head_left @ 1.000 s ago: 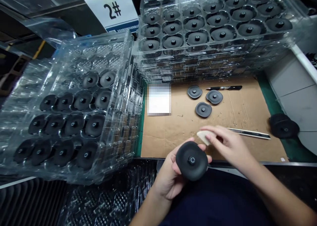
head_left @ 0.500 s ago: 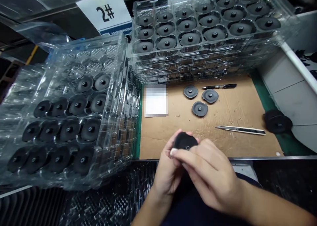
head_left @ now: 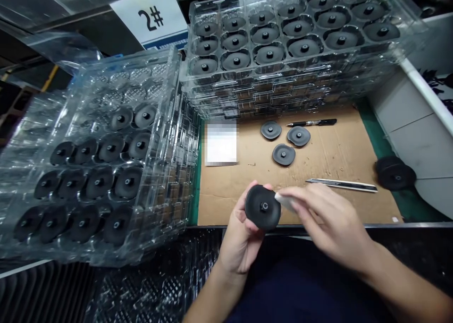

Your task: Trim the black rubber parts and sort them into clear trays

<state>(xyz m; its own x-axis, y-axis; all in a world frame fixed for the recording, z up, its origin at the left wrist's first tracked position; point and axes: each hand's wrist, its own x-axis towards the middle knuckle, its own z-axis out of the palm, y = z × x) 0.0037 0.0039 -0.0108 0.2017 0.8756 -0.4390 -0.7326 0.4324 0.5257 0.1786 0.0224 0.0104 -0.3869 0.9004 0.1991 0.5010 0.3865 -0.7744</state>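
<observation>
My left hand grips a round black disc-shaped part from beneath, its small central stub facing up. In my right hand a small white piece, perhaps an eraser or a pad, is pinched between thumb and fingers. Its tip is at the right rim of the disc; whether it touches cannot be made out. Beyond the hands, three similar black discs lie on a cardboard sheet. A utility knife rests on the cardboard, close to my right hand.
Stacked clear plastic trays with black discs stand at the left; another tray stack is at the back. A black pen and white paper lie on the cardboard. More discs sit by the right wall. A "2#" sign hangs behind.
My right hand has moved right, off the middle of the disc to its right edge, with the white piece now showing. The disc's face has turned more toward me.
</observation>
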